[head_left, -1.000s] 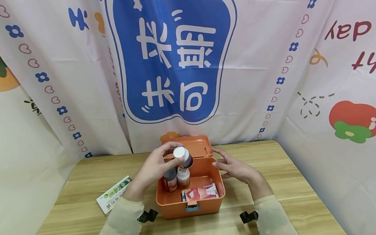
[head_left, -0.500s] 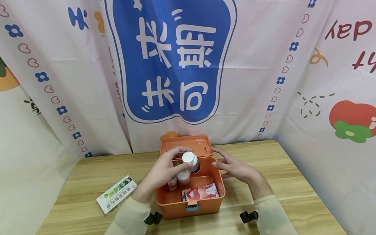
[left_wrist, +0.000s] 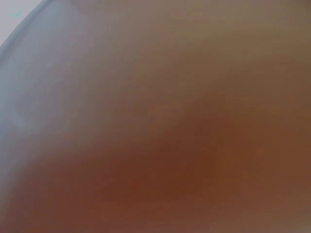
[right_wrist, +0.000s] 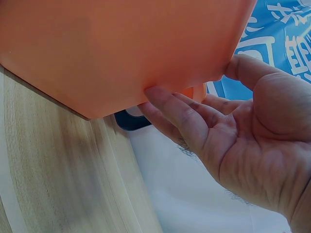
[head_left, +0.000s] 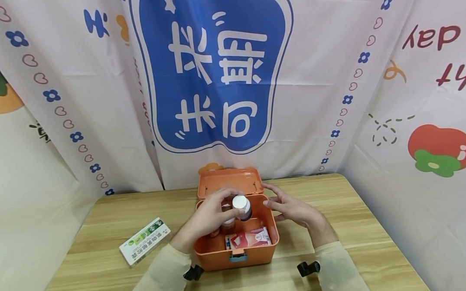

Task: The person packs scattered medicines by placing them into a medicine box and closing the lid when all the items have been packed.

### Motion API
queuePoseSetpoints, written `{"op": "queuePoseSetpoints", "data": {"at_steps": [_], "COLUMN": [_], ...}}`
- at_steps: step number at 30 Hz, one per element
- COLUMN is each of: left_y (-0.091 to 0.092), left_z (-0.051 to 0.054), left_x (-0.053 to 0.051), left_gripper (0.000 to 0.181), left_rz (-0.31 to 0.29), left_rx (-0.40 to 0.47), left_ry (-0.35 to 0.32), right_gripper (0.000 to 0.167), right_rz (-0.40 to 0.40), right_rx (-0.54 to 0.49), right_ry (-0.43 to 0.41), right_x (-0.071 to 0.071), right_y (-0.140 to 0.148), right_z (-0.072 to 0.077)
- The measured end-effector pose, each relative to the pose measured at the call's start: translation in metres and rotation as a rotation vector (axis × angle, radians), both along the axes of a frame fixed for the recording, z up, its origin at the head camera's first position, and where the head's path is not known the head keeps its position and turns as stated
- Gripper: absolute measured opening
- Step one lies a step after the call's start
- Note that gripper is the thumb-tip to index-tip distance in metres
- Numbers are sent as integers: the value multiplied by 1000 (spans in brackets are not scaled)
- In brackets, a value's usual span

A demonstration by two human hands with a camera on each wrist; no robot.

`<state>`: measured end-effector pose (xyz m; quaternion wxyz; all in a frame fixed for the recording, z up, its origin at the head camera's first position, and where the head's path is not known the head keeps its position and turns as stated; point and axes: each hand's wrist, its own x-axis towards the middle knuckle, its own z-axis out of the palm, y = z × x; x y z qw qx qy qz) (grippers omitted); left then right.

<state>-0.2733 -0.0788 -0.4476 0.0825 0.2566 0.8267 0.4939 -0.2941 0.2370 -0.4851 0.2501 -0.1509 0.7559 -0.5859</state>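
Note:
My left hand (head_left: 210, 216) grips a pill bottle (head_left: 243, 208) with a white cap and dark body, held slightly tilted over the orange lidded box (head_left: 212, 261). Inside, at the left, stand a white-topped bottle (head_left: 228, 224) and another bottle (head_left: 214, 233), both partly hidden by the hand. A red and white packet (head_left: 252, 239) lies near the box's front. My right hand (head_left: 292, 208) touches the box's right side; in the right wrist view its extended fingers (right_wrist: 177, 114) rest against the outer wall. The left wrist view is only a blur.
The box's lid (head_left: 230, 181) is raised at the back, near the printed curtain (head_left: 313, 116). A white and green medicine carton (head_left: 144, 241) lies on the wooden table (head_left: 90, 264) to the left. A blue latch (head_left: 238, 258) sits on the box's front.
My left hand has carried the pill bottle to the right and toward the box's front, from above the standing bottles. The medicine carton has come fully into view. My right hand has stayed put.

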Motion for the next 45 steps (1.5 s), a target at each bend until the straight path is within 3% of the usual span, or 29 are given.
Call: {"op": "queuePoseSetpoints", "data": {"at_steps": [7, 18, 24, 33, 41, 45], "left_y": [5, 11, 13, 19, 23, 24], "left_z": [-7, -14, -15, -17, -20, -20], "left_x": [0, 2, 3, 4, 5, 6], "left_gripper": [42, 40, 38, 37, 31, 28], "left_rz": [0, -17, -46, -41, -90, -93], "left_rx": [-74, -216, -280, -373, -480, -518], "left_ry": [48, 208, 244, 271, 440, 491], "right_gripper": [80, 77, 78, 78, 77, 78], "right_rz": [-6, 2, 6, 1, 5, 11], "right_rx": [8, 9, 3, 11, -3, -5], "right_ry": [-9, -1, -3, -1, -4, 0], "right_x": [0, -1, -1, -1, 0, 0], "right_y": [0, 1, 1, 1, 0, 0], "right_z": [0, -2, -2, -2, -1, 0]}}
